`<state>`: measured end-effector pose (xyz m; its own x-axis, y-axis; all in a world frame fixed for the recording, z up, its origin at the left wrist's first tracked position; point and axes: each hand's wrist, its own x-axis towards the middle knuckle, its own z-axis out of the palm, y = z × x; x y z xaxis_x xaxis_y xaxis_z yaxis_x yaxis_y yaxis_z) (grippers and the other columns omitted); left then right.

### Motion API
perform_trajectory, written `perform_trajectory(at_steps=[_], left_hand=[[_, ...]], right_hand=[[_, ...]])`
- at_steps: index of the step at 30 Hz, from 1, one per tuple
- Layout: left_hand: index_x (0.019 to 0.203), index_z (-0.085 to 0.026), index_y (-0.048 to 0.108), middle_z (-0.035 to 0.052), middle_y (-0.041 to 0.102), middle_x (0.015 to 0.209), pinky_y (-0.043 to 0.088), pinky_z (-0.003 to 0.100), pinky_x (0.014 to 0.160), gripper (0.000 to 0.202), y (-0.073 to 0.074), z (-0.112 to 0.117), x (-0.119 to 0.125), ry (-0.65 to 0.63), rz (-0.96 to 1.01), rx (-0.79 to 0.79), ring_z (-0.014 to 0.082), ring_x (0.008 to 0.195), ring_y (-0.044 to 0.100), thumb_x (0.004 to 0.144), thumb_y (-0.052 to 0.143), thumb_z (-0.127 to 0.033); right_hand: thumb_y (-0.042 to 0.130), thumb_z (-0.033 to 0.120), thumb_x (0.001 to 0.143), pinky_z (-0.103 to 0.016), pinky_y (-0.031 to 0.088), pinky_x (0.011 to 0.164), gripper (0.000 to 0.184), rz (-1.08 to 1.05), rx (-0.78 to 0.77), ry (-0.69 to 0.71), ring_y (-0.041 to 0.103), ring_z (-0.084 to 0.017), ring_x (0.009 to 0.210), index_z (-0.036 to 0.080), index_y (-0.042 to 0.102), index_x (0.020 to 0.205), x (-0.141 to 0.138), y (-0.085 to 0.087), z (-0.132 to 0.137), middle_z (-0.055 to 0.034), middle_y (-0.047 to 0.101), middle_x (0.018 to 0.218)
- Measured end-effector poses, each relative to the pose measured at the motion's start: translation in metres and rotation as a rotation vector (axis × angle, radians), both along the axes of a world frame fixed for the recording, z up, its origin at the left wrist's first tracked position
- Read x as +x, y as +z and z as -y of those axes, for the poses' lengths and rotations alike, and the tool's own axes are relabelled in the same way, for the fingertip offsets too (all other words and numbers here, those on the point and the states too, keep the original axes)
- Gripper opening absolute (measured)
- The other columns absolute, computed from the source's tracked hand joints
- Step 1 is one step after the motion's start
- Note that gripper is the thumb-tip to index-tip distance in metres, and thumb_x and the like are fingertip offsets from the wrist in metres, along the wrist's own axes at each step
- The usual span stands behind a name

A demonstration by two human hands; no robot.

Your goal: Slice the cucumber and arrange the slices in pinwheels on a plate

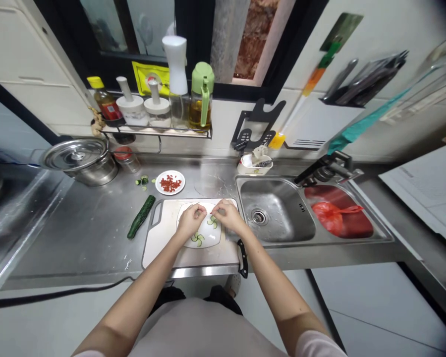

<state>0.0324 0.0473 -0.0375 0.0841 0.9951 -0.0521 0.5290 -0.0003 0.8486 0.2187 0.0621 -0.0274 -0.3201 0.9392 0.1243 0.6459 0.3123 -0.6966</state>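
Both hands are over a white plate (210, 240) lying on a cutting board (159, 248). The fingers of my left hand (192, 221) are pinched together above the plate's left side; whatever is in them is too small to make out. Opposite it, my right hand (227, 215) pinches with thumb and finger, and a speck of red, like a goji berry, shows at the tips. Curved cucumber slices (197, 239) are laid out on the plate in small groups. A small dish (158, 186) of red goji berries (171, 183) stands behind the board.
A whole cucumber (141, 216) lies left of the board, with cucumber scraps (144, 180) behind it. A black-handled knife (242, 258) juts over the counter's front edge. To the right is a double sink (278, 210); a lidded pot (92, 168) stands at the left.
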Motion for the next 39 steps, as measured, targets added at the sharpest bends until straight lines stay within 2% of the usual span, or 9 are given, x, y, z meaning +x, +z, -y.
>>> perform_trajectory(at_steps=[3,6,10,19,33,39], left_hand=[[0.091,-0.022,0.066,0.0003,0.068,0.090,0.042,0.026,0.070,0.013,-0.006,0.002,0.005,-0.007,-0.120,-0.043,0.0137,0.072,0.057,0.083,0.059,-0.028],[0.091,-0.024,0.066,0.0006,0.069,0.090,0.042,0.027,0.075,0.012,-0.012,0.004,0.009,-0.039,-0.237,-0.080,0.0169,0.084,0.061,0.084,0.058,-0.029],[0.091,-0.025,0.065,-0.0001,0.071,0.090,0.041,0.028,0.075,0.012,-0.016,0.004,0.016,-0.086,-0.341,-0.124,0.0186,0.087,0.063,0.085,0.055,-0.029],[0.092,-0.024,0.066,0.0028,0.072,0.094,0.038,0.033,0.085,0.014,-0.023,-0.004,0.031,-0.123,-0.420,-0.171,0.0219,0.097,0.062,0.087,0.053,-0.030],[0.090,-0.023,0.066,0.0045,0.071,0.097,0.033,0.037,0.089,0.014,-0.034,-0.005,0.040,-0.131,-0.456,-0.175,0.0232,0.099,0.060,0.087,0.055,-0.032],[0.089,-0.023,0.065,0.0050,0.071,0.099,0.032,0.038,0.089,0.014,-0.037,-0.006,0.042,-0.133,-0.471,-0.181,0.0236,0.099,0.060,0.087,0.054,-0.030]], right_hand=[[0.064,0.020,0.082,-0.030,0.036,0.085,0.009,0.082,-0.040,-0.110,0.052,-0.019,0.088,0.019,0.068,0.074,0.007,-0.020,0.011,-0.0027,0.063,0.082],[0.062,0.022,0.085,-0.028,0.036,0.080,0.011,0.158,-0.093,-0.156,0.051,-0.018,0.085,0.019,0.069,0.077,0.009,-0.038,0.021,-0.0032,0.063,0.083],[0.058,0.023,0.088,-0.027,0.035,0.080,0.014,0.255,-0.101,-0.176,0.050,-0.017,0.084,0.019,0.069,0.082,0.006,-0.049,0.026,-0.0036,0.063,0.086],[0.054,0.028,0.092,-0.029,0.034,0.077,0.018,0.389,-0.084,-0.145,0.047,-0.020,0.092,0.021,0.070,0.087,0.002,-0.051,0.026,-0.0056,0.062,0.092],[0.050,0.030,0.094,-0.030,0.035,0.076,0.020,0.437,-0.056,-0.117,0.046,-0.021,0.094,0.022,0.068,0.089,0.001,-0.052,0.027,-0.0064,0.059,0.093],[0.053,0.029,0.092,-0.030,0.036,0.078,0.016,0.448,-0.071,-0.119,0.047,-0.023,0.097,0.022,0.067,0.089,-0.001,-0.052,0.026,-0.0068,0.060,0.095]])
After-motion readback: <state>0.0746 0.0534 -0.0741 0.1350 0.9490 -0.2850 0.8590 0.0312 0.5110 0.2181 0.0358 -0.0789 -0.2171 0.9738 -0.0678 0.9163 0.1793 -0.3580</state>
